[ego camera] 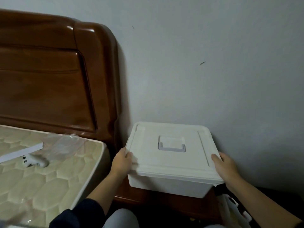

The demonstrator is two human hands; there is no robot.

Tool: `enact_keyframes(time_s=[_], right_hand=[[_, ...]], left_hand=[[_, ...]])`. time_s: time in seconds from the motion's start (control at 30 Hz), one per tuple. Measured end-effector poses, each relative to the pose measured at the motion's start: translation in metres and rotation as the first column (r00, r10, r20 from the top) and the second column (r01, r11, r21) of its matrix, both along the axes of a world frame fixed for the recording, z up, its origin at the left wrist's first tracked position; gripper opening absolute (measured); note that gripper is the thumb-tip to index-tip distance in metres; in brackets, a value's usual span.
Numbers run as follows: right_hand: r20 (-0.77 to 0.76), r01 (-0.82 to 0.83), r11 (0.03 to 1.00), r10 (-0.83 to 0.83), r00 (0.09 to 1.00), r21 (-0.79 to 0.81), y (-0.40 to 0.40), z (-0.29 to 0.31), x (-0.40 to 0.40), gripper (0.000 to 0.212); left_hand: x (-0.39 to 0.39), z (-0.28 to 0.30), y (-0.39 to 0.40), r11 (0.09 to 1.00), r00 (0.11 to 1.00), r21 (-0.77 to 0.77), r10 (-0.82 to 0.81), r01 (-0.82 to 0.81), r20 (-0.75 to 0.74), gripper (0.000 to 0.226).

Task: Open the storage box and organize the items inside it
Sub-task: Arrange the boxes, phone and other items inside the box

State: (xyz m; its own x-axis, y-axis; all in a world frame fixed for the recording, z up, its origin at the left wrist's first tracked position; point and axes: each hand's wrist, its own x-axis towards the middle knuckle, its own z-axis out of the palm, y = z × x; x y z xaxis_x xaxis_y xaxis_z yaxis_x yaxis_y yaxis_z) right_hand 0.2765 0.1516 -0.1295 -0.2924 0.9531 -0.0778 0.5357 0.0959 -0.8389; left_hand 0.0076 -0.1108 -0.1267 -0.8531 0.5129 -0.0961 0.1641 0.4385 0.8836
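Note:
A white plastic storage box (167, 183) stands on a brown wooden nightstand (148, 201) against the wall. Its white lid (171, 160) is on, with a folded handle (171, 144) set in a recess at the middle. My left hand (122, 161) grips the lid's left edge, thumb on top. My right hand (226, 167) grips the lid's right edge, thumb on top as well. The box's contents are hidden.
A bare quilted mattress (41, 175) lies to the left with a white game controller (35, 161), a flat white box (19, 153) and a clear plastic bag (62, 145) on it. A wooden headboard (54, 76) rises behind. Dark clutter (233, 206) sits right of the nightstand.

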Motion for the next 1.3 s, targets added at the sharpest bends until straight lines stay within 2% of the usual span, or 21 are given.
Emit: enact_keyframes(time_s=[0.2, 0.33, 0.47, 0.53, 0.63, 0.73, 0.8, 0.83, 0.9, 1.0, 1.13, 1.2, 1.3], right_hand=[[0.038, -0.001, 1.0, 0.001, 0.999, -0.015, -0.007, -0.017, -0.001, 0.024], [0.075, -0.009, 1.0, 0.009, 0.997, -0.003, 0.0, -0.02, -0.004, 0.022], [0.154, -0.001, 0.999, 0.008, 0.988, -0.045, 0.014, -0.021, -0.007, 0.023], [0.162, 0.01, 0.994, 0.007, 0.987, -0.105, 0.022, -0.021, -0.01, 0.025], [0.106, 0.064, 0.974, -0.042, 0.993, -0.216, 0.033, -0.02, -0.019, 0.028], [0.015, 0.142, 0.916, -0.147, 0.989, -0.375, 0.04, -0.023, -0.023, 0.05], [-0.052, 0.116, 0.823, -0.174, 0.983, -0.557, 0.044, -0.028, -0.021, 0.061], [-0.088, 0.075, 0.775, -0.167, 0.982, -0.627, 0.044, -0.028, -0.019, 0.06], [-0.11, 0.036, 0.742, -0.147, 0.983, -0.669, 0.044, -0.026, -0.017, 0.058], [-0.038, 0.123, 0.821, -0.173, 0.984, -0.558, 0.04, -0.027, -0.016, 0.064], [0.157, 0.233, 0.935, -0.196, 0.968, -0.267, 0.035, -0.03, -0.016, 0.068], [0.239, 0.215, 0.97, -0.183, 0.954, -0.116, 0.033, -0.029, -0.018, 0.064], [0.336, 0.12, 0.99, -0.138, 0.932, 0.073, 0.028, -0.027, -0.022, 0.056]], left_hand=[[-0.005, -0.015, 0.004, 1.0, 0.999, -0.02, -0.016, 0.015, -0.043, 0.018], [-0.017, -0.019, 0.013, 0.997, 0.997, -0.062, -0.05, 0.047, -0.053, 0.028], [-0.029, -0.02, 0.023, 0.972, 0.995, -0.225, -0.082, 0.068, -0.052, 0.025], [-0.036, -0.021, 0.029, 0.948, 0.997, -0.312, -0.075, 0.061, -0.033, 0.034], [-0.049, -0.025, 0.041, 0.937, 1.0, -0.35, -0.006, 0.011, 0.016, 0.048], [-0.056, -0.033, 0.049, 0.957, 0.97, -0.271, 0.156, -0.101, 0.187, 0.068], [-0.059, -0.041, 0.049, 0.966, 0.906, -0.178, 0.24, -0.187, 0.349, 0.081], [-0.06, -0.044, 0.048, 0.965, 0.887, -0.154, 0.255, -0.211, 0.385, 0.083], [-0.06, -0.045, 0.047, 0.96, 0.911, -0.188, 0.259, -0.207, 0.321, 0.083], [-0.053, -0.038, 0.045, 0.934, 0.963, -0.294, 0.246, -0.204, 0.112, 0.076], [-0.038, -0.028, 0.044, 0.911, 0.96, -0.306, 0.244, -0.275, -0.137, 0.052], [-0.034, -0.025, 0.045, 0.92, 0.956, -0.301, 0.186, -0.251, -0.227, 0.038], [-0.032, -0.023, 0.044, 0.937, 0.955, -0.285, 0.122, -0.201, -0.272, 0.035]])
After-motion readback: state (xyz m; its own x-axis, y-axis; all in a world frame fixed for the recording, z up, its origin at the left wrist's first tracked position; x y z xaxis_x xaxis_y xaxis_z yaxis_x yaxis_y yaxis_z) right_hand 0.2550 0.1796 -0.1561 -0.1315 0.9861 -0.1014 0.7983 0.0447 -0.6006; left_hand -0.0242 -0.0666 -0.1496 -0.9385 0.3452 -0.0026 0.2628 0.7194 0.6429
